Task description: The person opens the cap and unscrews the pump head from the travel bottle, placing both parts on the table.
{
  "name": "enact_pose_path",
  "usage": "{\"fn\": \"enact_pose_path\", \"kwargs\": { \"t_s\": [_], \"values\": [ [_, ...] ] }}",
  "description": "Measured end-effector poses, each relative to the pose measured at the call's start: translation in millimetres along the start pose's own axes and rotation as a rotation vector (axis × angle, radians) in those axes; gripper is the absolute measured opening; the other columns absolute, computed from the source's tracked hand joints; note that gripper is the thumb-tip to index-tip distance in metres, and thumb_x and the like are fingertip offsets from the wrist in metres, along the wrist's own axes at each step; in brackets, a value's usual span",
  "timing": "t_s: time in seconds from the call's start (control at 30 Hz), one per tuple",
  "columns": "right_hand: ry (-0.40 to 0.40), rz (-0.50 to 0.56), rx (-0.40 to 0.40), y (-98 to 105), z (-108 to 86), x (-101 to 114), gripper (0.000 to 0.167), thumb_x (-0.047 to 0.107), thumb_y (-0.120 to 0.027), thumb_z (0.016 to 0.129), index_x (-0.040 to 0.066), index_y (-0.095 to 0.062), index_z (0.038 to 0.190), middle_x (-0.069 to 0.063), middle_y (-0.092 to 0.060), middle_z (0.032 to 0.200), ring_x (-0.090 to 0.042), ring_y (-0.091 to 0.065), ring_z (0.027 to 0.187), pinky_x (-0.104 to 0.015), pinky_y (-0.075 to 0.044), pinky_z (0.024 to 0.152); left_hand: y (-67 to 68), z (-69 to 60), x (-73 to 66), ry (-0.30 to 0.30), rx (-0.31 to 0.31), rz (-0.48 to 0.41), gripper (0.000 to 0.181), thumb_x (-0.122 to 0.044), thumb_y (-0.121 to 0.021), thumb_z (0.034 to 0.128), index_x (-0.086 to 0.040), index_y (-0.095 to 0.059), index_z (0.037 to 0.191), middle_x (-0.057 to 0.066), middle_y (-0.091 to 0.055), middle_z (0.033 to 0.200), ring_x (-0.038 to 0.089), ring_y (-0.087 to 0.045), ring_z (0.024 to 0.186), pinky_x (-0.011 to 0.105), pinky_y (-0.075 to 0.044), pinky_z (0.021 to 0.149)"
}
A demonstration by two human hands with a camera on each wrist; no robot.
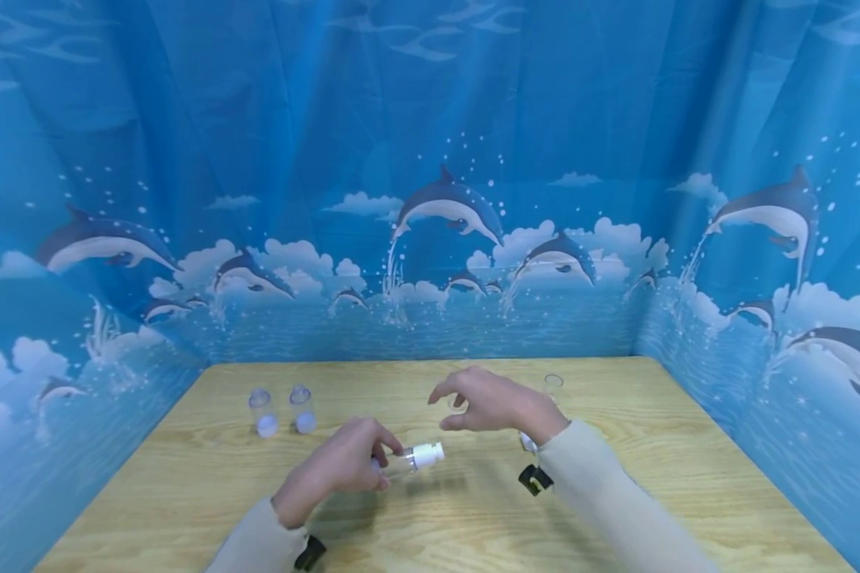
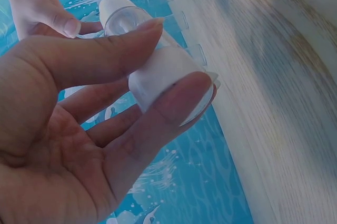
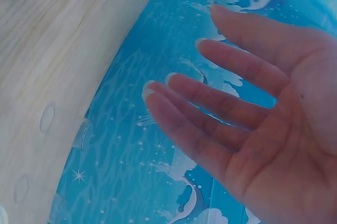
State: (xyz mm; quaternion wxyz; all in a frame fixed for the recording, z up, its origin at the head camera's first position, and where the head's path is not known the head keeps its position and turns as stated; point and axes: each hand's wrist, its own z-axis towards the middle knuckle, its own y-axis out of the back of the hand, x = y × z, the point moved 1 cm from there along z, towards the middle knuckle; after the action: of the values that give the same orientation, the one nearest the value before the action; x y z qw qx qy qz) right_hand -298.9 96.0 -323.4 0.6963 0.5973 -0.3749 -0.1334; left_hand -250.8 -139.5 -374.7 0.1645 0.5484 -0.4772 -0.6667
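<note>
My left hand [image 1: 351, 459] holds a small clear bottle [image 1: 400, 466] above the table, tilted on its side with its white top [image 1: 426, 455] pointing right. In the left wrist view, thumb and fingers pinch the bottle's white lower end [image 2: 158, 74], and its white top [image 2: 112, 7] points away. To the right and slightly farther back, my right hand [image 1: 489, 400] hovers with nothing in it, apart from the bottle. Its fingers are spread and loosely bent in the right wrist view.
Two clear bottles with whitish bottoms [image 1: 263, 415] [image 1: 303, 411] stand at the table's left. A clear cup-like piece [image 1: 553, 383] stands back right, and a small white thing [image 1: 526, 442] is partly hidden by the right wrist. A dolphin-print curtain [image 1: 430, 318] borders the wooden table [image 1: 244, 485].
</note>
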Motion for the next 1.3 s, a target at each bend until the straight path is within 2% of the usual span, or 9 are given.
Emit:
{"fn": "enact_pose_path", "kwargs": {
  "t_s": [0.2, 0.53, 0.77, 1.3],
  "values": [
    [0.019, 0.064, -0.035, -4, -7.8, 2, 0.035, 0.024, -0.075, 0.095, 0.015, -0.07, 0.128, -0.007, -0.069, 0.136, -0.026, -0.073, 0.11, -0.026, -0.062, 0.082, -0.8, -0.4, 0.3, -0.012, -0.008, 0.009, 0.043, 0.004, -0.088, 0.0694, -0.007, -0.078, 0.11, 0.013, -0.079, 0.094, 0.019, -0.072, 0.08, 0.035, -0.062, 0.068],
    [0.016, 0.097, -0.056, -14, -16.5, 0, 0.037, 0.023, -0.078, 0.092, 0.015, -0.071, 0.128, -0.005, -0.069, 0.131, -0.023, -0.071, 0.109, -0.018, -0.059, 0.079, -0.9, -0.2, -2.0, -0.015, -0.002, -0.006, 0.043, 0.005, -0.087, 0.0692, -0.006, -0.078, 0.11, 0.013, -0.078, 0.095, 0.019, -0.071, 0.08, 0.035, -0.062, 0.068],
    [0.052, 0.131, -0.035, -21, -18.0, 0, 0.036, 0.02, -0.078, 0.092, 0.013, -0.071, 0.126, -0.007, -0.071, 0.131, -0.025, -0.072, 0.11, -0.017, -0.059, 0.08, -2.9, 0.6, -2.8, -0.012, -0.008, 0.007, 0.046, 0.007, -0.088, 0.0664, -0.006, -0.078, 0.109, 0.013, -0.078, 0.097, 0.018, -0.071, 0.08, 0.036, -0.063, 0.07],
    [0.063, 0.162, -0.044, -26, -19.5, 3, 0.035, 0.018, -0.077, 0.093, 0.012, -0.071, 0.127, -0.008, -0.07, 0.131, -0.025, -0.072, 0.11, -0.015, -0.058, 0.079, -4.6, 0.8, -1.7, -0.02, 0.006, 0.001, 0.046, 0.006, -0.088, 0.0671, -0.007, -0.078, 0.11, 0.013, -0.079, 0.101, 0.022, -0.073, 0.084, 0.035, -0.063, 0.07]
  ]
}}
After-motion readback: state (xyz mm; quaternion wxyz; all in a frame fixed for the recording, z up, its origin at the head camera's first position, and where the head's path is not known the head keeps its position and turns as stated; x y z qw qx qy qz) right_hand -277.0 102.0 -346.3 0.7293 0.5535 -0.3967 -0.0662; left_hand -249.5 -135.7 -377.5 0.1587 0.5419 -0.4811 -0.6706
